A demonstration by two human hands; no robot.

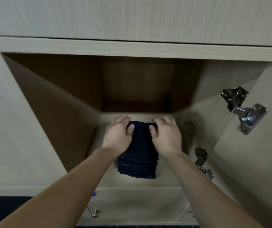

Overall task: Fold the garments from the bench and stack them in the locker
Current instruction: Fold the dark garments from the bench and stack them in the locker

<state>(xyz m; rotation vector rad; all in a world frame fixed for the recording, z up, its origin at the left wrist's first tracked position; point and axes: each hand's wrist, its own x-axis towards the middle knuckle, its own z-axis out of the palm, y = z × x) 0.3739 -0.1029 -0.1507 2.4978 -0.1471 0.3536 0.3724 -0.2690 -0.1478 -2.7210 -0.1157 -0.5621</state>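
Inside open beige wood-laminate locker (170, 180): folded dark navy fabric garment (138, 157) flat on floor, dead centre. Left hand (118, 134) clamped on garment's 9 o'clock edge, right hand (166, 135) on 3 o'clock edge, thumbs on top, fingers curled round far end. Silver metal hinges (244, 109) at 3 o'clock on swung-out door (263, 162). Small brass knob (95, 213) at 7 o'clock.

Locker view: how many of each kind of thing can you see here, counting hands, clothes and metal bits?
Hands: 2, left hand and right hand
Garments: 1, the dark folded garment
Hinges: 2, upper hinge and lower hinge
Knobs: 1 clearly seen, the brass knob
Total: 6
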